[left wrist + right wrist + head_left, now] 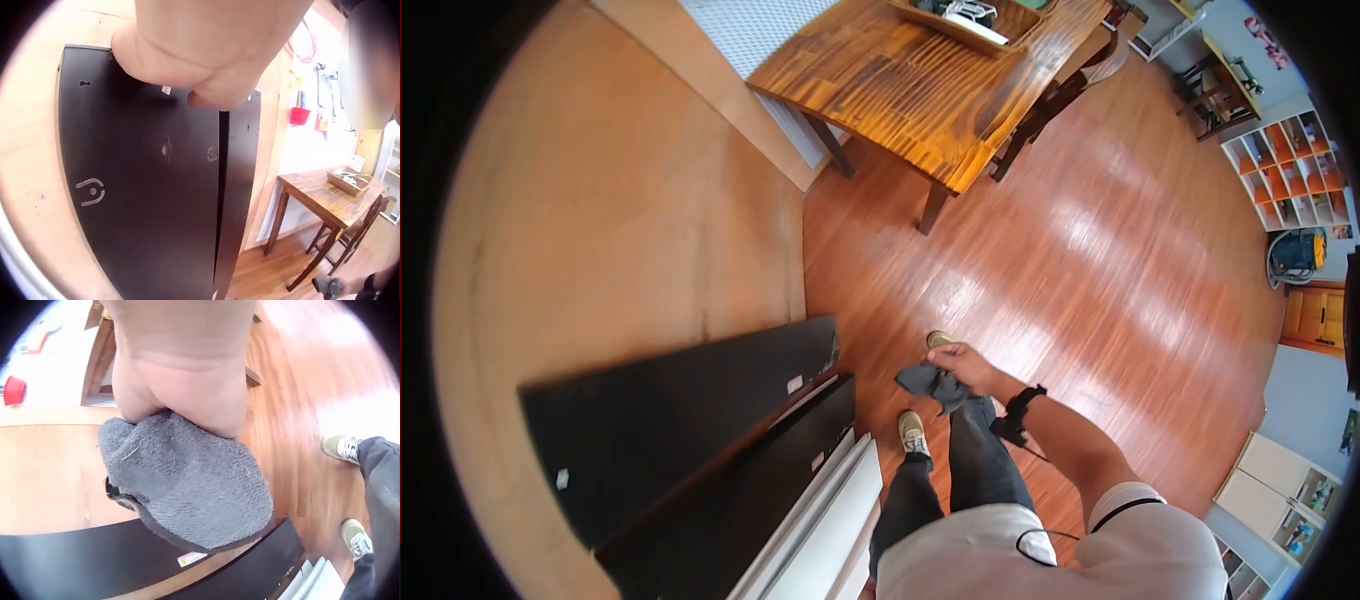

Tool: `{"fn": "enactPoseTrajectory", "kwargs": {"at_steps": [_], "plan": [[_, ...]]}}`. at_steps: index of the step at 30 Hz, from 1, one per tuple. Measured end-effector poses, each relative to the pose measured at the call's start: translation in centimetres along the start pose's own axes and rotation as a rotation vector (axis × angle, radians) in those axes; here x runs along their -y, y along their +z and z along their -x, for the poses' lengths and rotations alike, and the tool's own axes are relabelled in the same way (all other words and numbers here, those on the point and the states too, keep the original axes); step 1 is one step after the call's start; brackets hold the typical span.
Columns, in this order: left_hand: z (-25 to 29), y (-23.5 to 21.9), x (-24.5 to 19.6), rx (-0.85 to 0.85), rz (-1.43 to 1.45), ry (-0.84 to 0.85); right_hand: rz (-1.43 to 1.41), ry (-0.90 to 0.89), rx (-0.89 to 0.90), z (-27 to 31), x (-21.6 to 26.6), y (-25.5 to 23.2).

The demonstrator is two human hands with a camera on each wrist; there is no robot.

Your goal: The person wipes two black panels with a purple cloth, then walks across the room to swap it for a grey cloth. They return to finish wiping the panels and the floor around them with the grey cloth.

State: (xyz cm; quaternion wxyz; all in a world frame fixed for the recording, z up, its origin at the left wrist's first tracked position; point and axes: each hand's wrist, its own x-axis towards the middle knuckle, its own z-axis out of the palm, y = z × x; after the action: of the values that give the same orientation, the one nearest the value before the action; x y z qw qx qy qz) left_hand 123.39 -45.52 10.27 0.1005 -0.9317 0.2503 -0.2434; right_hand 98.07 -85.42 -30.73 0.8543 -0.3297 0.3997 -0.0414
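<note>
- The gray cloth (194, 487) hangs in the air beneath the right hand (966, 366), above the wood floor (1050, 240) and beside the black panels (690, 420).
- In the right wrist view, the cloth's long axis slants from upper left to lower right, its broad, rounded end pointing down and right.
- From the head, it shows as a crumpled bundle reaching left and down from the fingers.
- The right hand grips the cloth, fingers curled into its bunched top; the bent arm comes in from the lower right, with a dark band (1025, 405) at the wrist.
- The left hand (194, 56) lies across the upper part of a black panel in its wrist view; its fingers are hidden, so its grip cannot be told.
- That panel's long axis runs top to bottom, in front of a wooden wall (28, 144).
- The 2 black panels stand side by side, white boards (825, 530) next to them.
- Farther out is a wooden table (880, 80).
</note>
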Motion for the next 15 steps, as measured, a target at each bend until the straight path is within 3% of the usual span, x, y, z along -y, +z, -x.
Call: {"fn": "enactPoseTrajectory", "kwargs": {"at_steps": [4,10,13,15], "plan": [[1.6,1.0,3.0,-0.007,-0.026,0.072,0.053,0.002,-0.124,10.0,2.8,2.3],[2.2,-0.2,1.4,-0.171,0.046,0.076,0.02,-0.172,-0.323,22.7,2.6,5.2],[2.6,-1.8,1.5,-0.262,0.123,0.071,-0.012,-0.245,-0.366,27.7,2.2,6.3],[2.9,-3.2,1.7,-0.33,0.344,0.073,0.001,-0.272,-0.363,30.4,1.9,7.1]]}}
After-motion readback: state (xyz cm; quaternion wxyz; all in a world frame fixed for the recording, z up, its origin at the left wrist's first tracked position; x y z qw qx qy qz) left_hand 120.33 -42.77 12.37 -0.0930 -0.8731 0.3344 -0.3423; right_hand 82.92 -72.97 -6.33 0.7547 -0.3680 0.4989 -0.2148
